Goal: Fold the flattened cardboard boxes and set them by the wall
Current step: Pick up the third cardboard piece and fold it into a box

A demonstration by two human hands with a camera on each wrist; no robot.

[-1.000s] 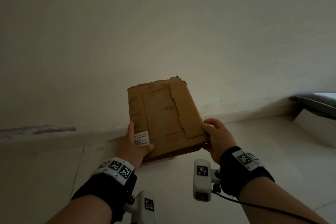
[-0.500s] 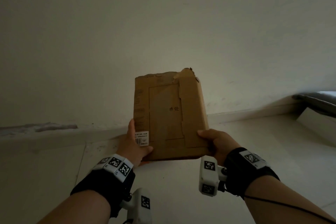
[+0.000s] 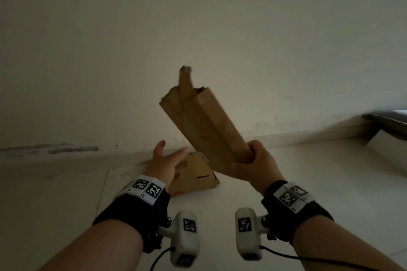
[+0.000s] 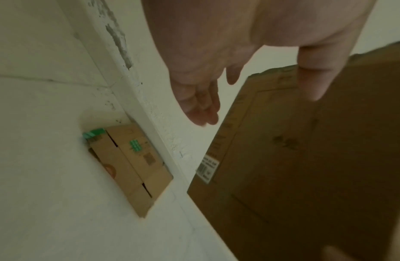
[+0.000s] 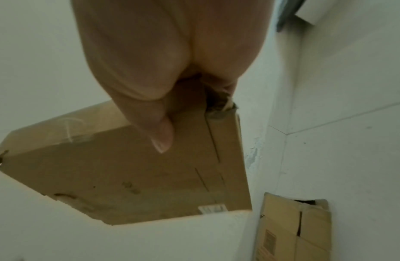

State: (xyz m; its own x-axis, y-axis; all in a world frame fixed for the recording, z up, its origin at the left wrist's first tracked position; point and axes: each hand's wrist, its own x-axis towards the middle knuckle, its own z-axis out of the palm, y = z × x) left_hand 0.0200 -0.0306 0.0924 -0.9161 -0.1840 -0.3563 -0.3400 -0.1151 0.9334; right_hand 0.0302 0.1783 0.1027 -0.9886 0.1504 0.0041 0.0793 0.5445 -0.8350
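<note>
A flattened brown cardboard box (image 3: 204,125) is up in the air, turned edge-on and tilted left, with a torn flap at its top. My right hand (image 3: 255,165) grips its lower end alone; the thumb lies across the cardboard (image 5: 127,167) in the right wrist view. My left hand (image 3: 163,160) hangs free beside it with straight, spread fingers, holding nothing; its fingers (image 4: 203,106) stand apart from the box's labelled face (image 4: 306,159). Another brown box (image 3: 193,174) lies on the floor against the wall, below both hands, also visible as a box (image 4: 132,164) with green print.
A pale wall (image 3: 198,28) fills the view ahead, with a baseboard (image 3: 66,158) and chipped paint at left. The floor (image 3: 330,182) is white tile. A dark-topped ledge or furniture edge (image 3: 387,123) juts in at the far right.
My left hand has let go of the box and opened. My right hand has turned the box from face-on to edge-on and tilted it left. The floor box now shows.
</note>
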